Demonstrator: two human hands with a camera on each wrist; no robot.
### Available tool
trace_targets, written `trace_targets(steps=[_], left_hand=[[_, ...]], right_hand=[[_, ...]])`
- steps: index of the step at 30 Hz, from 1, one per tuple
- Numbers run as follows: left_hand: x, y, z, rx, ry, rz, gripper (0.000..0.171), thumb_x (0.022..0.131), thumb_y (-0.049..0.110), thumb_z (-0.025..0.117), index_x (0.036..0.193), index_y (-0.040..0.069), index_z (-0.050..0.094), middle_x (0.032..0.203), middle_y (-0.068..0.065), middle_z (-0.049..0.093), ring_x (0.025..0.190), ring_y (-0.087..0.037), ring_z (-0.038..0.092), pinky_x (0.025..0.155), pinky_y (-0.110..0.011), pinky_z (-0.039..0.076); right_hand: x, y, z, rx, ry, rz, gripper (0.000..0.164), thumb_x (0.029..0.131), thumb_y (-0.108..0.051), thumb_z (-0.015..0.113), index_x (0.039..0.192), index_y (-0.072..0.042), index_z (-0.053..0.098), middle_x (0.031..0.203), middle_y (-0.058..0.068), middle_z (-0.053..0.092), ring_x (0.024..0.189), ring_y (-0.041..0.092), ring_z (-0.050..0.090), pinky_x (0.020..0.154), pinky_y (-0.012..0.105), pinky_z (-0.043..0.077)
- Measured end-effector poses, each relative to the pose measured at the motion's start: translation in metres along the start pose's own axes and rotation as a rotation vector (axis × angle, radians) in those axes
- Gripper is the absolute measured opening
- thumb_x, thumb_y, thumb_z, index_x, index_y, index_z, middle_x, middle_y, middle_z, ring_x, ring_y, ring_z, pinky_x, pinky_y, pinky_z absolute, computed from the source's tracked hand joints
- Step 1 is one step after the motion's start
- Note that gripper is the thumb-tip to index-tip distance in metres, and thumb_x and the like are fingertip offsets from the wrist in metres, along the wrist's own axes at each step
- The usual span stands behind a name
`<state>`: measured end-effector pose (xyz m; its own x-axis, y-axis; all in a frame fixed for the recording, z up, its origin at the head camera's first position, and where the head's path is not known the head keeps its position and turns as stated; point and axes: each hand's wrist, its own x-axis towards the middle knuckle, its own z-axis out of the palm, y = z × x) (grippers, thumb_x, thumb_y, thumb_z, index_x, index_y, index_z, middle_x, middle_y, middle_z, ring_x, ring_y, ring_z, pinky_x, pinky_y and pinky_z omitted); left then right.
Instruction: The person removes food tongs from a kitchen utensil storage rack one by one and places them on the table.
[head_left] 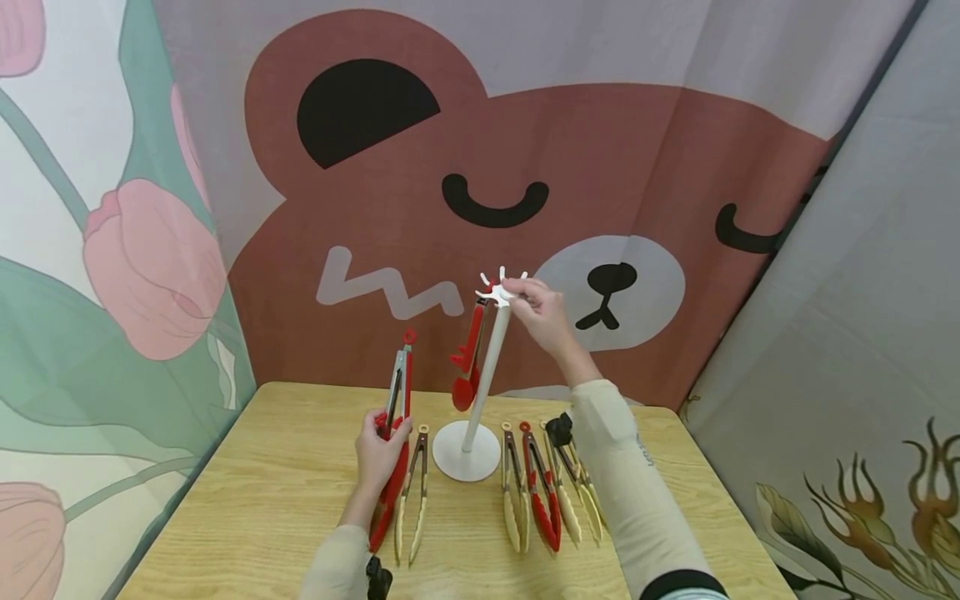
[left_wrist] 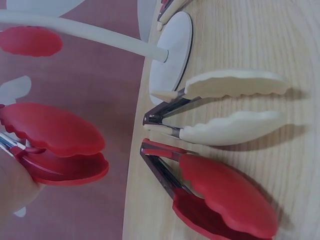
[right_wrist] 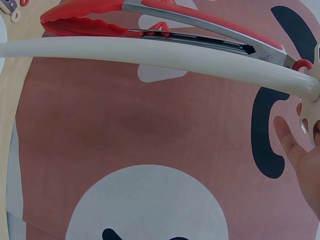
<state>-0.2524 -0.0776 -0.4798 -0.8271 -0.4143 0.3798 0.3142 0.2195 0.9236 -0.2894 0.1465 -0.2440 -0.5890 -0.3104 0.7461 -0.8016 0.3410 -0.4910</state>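
Observation:
A white stand [head_left: 489, 375] with a ring of hooks [head_left: 495, 293] at its top rises from a round base [head_left: 467, 452] on the table. Red tongs [head_left: 468, 354] hang from a hook on its left side; in the right wrist view these tongs [right_wrist: 200, 31] lie alongside the pole. My right hand [head_left: 543, 317] pinches the hooked top at its right edge. In my left hand [head_left: 380, 454] I grip a second pair of red tongs [head_left: 401, 371], ring end up, left of the stand. Their red scalloped tips [left_wrist: 55, 135] point downward above the table.
Below my left hand, more red tongs [left_wrist: 227, 195] lie beside cream tongs [head_left: 412, 492]. Right of the base, cream tongs [head_left: 513, 492], red tongs [head_left: 542, 492] and further cream tongs [head_left: 566, 500] lie in a row, partly behind my right sleeve. A bear-print curtain [head_left: 637, 183] hangs behind the table.

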Motion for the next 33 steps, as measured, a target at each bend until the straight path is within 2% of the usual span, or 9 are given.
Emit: trace_targets(steps=[5, 14, 19, 22, 27, 33], left_hand=[[0.000, -0.005, -0.002, 0.009, -0.024, -0.032, 0.034, 0.075, 0.012, 0.071, 0.099, -0.001, 0.051, 0.067, -0.008, 0.058, 0.055, -0.010, 0.055, 0.049, -0.020, 0.042], [0.001, -0.014, -0.009, 0.081, -0.035, -0.082, 0.038, 0.076, 0.012, 0.069, 0.107, -0.003, 0.052, 0.074, -0.010, 0.056, 0.058, -0.012, 0.047, 0.048, -0.021, 0.040], [0.001, -0.017, -0.013, 0.116, -0.033, -0.103, 0.036, 0.076, 0.012, 0.069, 0.105, -0.004, 0.053, 0.072, -0.008, 0.054, 0.058, -0.012, 0.047, 0.049, -0.021, 0.040], [0.000, -0.018, -0.015, 0.136, -0.038, -0.109, 0.036, 0.076, 0.013, 0.069, 0.103, -0.005, 0.053, 0.071, -0.009, 0.053, 0.059, -0.013, 0.046, 0.050, -0.022, 0.040], [0.000, -0.022, -0.016, 0.164, -0.039, -0.118, 0.037, 0.077, 0.013, 0.069, 0.104, -0.006, 0.053, 0.077, -0.012, 0.059, 0.064, -0.014, 0.051, 0.054, -0.020, 0.042], [-0.001, -0.025, -0.019, 0.192, -0.036, -0.096, 0.035, 0.075, 0.011, 0.070, 0.100, -0.007, 0.054, 0.078, -0.015, 0.061, 0.067, -0.018, 0.056, 0.054, -0.021, 0.044]], right_hand=[[0.000, 0.000, 0.000, 0.011, -0.002, 0.007, 0.023, 0.082, 0.010, 0.048, 0.102, 0.015, 0.060, 0.104, 0.028, 0.058, 0.093, 0.038, 0.054, 0.074, 0.048, 0.046], [-0.001, -0.001, -0.001, 0.002, -0.007, 0.015, 0.024, 0.081, 0.010, 0.048, 0.102, 0.015, 0.060, 0.104, 0.027, 0.058, 0.093, 0.037, 0.054, 0.074, 0.048, 0.046], [0.000, -0.001, -0.001, -0.007, -0.011, 0.013, 0.024, 0.082, 0.009, 0.048, 0.102, 0.015, 0.060, 0.104, 0.027, 0.058, 0.094, 0.036, 0.054, 0.075, 0.047, 0.046], [0.000, -0.001, -0.001, -0.008, -0.012, 0.013, 0.024, 0.082, 0.010, 0.048, 0.103, 0.015, 0.059, 0.105, 0.027, 0.058, 0.094, 0.037, 0.053, 0.076, 0.047, 0.046], [0.000, -0.001, -0.001, -0.003, -0.011, 0.015, 0.024, 0.082, 0.009, 0.048, 0.102, 0.015, 0.060, 0.105, 0.027, 0.058, 0.095, 0.036, 0.053, 0.076, 0.047, 0.046], [0.000, -0.002, -0.001, 0.002, -0.015, 0.017, 0.025, 0.082, 0.010, 0.048, 0.103, 0.015, 0.059, 0.105, 0.027, 0.058, 0.096, 0.037, 0.053, 0.077, 0.048, 0.045]])
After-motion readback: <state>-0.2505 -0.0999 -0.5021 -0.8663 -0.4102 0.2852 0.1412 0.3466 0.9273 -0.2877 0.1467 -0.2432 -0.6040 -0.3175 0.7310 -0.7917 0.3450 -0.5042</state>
